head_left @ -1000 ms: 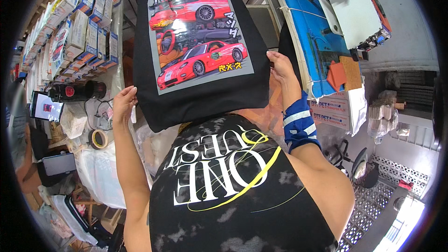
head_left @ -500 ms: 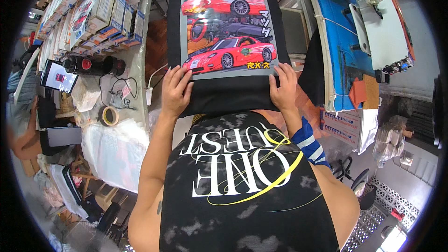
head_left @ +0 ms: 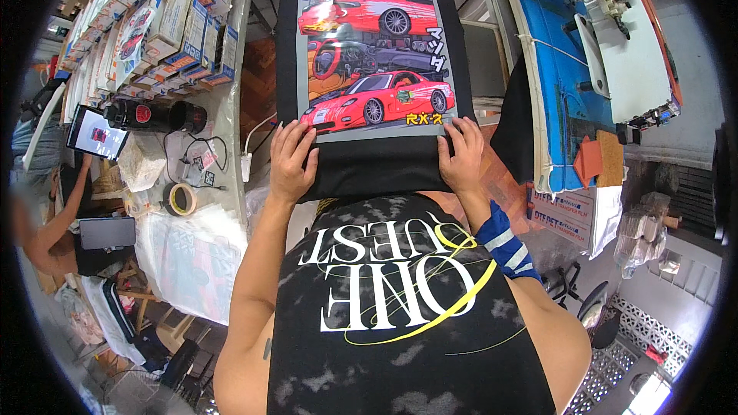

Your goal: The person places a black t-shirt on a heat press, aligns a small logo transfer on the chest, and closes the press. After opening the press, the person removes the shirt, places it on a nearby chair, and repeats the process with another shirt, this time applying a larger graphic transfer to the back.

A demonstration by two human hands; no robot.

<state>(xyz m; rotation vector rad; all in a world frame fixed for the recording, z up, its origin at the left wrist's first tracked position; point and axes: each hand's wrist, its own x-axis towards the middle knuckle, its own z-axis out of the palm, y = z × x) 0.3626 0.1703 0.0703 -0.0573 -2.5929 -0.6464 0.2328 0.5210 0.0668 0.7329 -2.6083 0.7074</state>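
A black garment [head_left: 369, 167] lay face up at top centre of the frame, its grey-edged print [head_left: 377, 81] of two red cars spread toward the camera, as I followed the work through the head rig from afar. My left hand [head_left: 294, 161] rested palm down by the print's lower left corner, my right hand [head_left: 463, 155] by its lower right. Neither was clenched: the thumbs stood apart from the fingers, all lying loosely on top, and I saw no cloth pinched between them. What bore the garment from beneath, I could not see.

I judged the step in hand to be laying the lower part flat and straight below the print. The next move, in my reading, called for light, even pressure from both sides, without dragging the print's edge.

A co-worker's bare arm [head_left: 55, 229] showed at far left, near a lit screen [head_left: 96, 136]; stacked boxes [head_left: 181, 19] filled the upper left, and a blue bench top [head_left: 557, 69] ran down the upper right.
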